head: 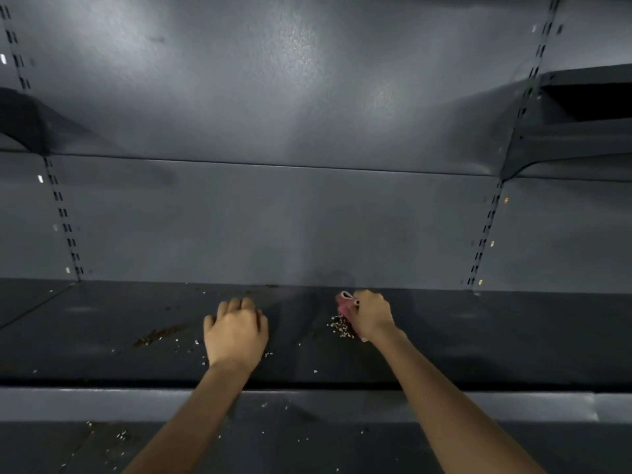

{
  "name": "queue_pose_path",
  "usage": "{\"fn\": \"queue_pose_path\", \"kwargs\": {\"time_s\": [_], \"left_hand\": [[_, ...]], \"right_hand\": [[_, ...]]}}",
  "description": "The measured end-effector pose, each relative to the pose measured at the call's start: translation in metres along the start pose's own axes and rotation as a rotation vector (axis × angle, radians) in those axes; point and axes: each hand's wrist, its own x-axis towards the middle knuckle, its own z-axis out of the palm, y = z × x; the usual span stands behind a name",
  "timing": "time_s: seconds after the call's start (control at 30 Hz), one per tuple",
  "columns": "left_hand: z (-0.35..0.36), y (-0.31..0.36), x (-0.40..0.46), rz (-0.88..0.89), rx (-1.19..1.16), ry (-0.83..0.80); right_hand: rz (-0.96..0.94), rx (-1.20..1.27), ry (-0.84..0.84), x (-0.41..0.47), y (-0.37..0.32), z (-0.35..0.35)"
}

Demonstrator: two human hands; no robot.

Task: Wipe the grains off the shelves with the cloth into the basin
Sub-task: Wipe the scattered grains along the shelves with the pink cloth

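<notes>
Head view: the right hand (371, 314) is seen far back on the upper shelf (478, 336), fingers curled tight round a bunched pink cloth (344, 304), which sticks out on the hand's left side and is pressed down to the shelf surface close to the back panel (273, 220). Just below the cloth, touching its edge, a small heap of pale grains (340, 328) is gathered. The left hand (236, 331) is laid palm-down on the same shelf, fingers bent at the knuckles and held close together, nothing gripped under it as far as can be told. More grains are scattered thinly around that hand, and a brownish smear (159, 335) is seen to its left. Between the two hands a bare stretch of dark shelf is left. The shelf's front lip (102, 401) is crossed by both forearms; below it a lower shelf (307, 446) is dotted with further loose grains. Slotted uprights (484, 234) stand at both sides of the back panel, well apart from the hands. The basin is not in view.
</notes>
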Motion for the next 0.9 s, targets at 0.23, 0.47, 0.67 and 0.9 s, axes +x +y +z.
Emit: {"fn": "queue_pose_path", "kwargs": {"time_s": [0.23,0.47,0.67,0.9], "left_hand": [[0.001,0.005,-0.001,0.006,-0.034,0.009],[0.0,0.004,-0.002,0.014,-0.064,0.047],[-0.002,0.004,-0.002,0.026,-0.047,0.034],[0.002,0.004,-0.001,0.016,-0.06,0.042]], "right_hand": [[-0.263,0.024,-0.069,-0.023,-0.036,0.023],[-0.271,0.127,0.027,-0.022,-0.043,0.001],[0.031,-0.023,0.066,0.017,-0.012,-0.015],[-0.004,-0.042,-0.063,0.023,-0.025,0.017]]}}
